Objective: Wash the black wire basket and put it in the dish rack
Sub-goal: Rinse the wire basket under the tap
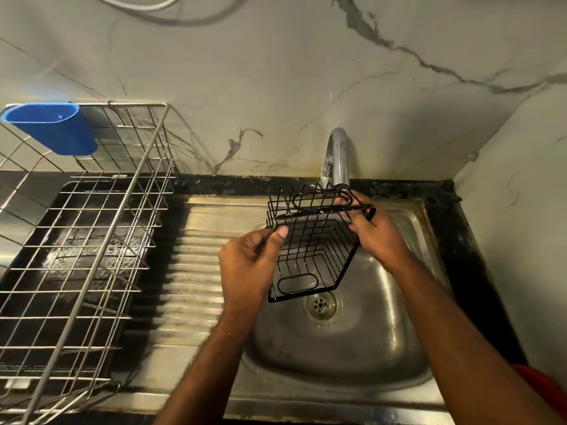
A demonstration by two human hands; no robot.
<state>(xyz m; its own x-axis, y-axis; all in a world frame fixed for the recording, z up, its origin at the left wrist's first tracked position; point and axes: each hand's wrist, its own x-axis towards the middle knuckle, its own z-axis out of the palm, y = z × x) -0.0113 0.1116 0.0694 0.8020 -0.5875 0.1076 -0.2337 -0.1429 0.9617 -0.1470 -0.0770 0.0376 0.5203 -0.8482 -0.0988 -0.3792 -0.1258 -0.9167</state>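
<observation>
While my left hand [250, 259] pinches the near-left rim of the black wire basket [313, 243] and my right hand [376, 231] grips its far-right edge, I hold it tilted above the steel sink [337, 342], just under the faucet [337, 157]. To the left stands the dish rack [92, 228], a blue cup [53, 127] hooked on its rim.

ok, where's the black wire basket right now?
Head view, centre-right: the black wire basket is held tilted over the sink, just below the tap, between the left hand and right hand.
</observation>
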